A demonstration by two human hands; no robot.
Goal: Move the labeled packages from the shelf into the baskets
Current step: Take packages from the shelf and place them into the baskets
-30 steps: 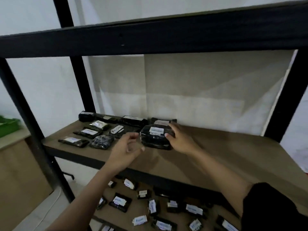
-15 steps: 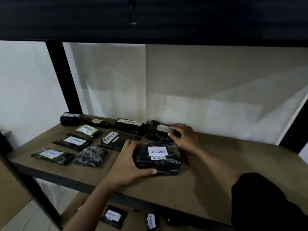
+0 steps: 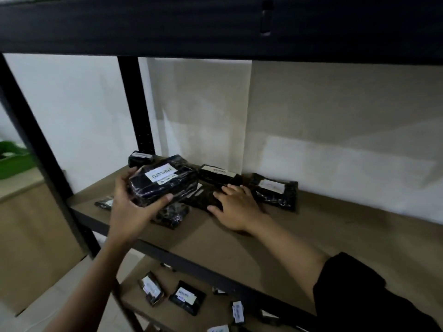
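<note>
My left hand grips a bulky black package with a white label reading "RETURN", lifted above the brown shelf board. My right hand lies flat, fingers spread, on a flat black package on the shelf. More black labeled packages lie near: one right of my right hand, one behind it, one at the back left corner, one under the lifted package and one at the left edge.
A black shelf beam runs overhead and black posts stand at the left. The lower shelf holds several labeled packages. A green basket sits at the far left on a tan surface.
My left hand has lifted the "RETURN" package off the shelf and carried it left. My right hand left the back package and moved left onto a flat one.
</note>
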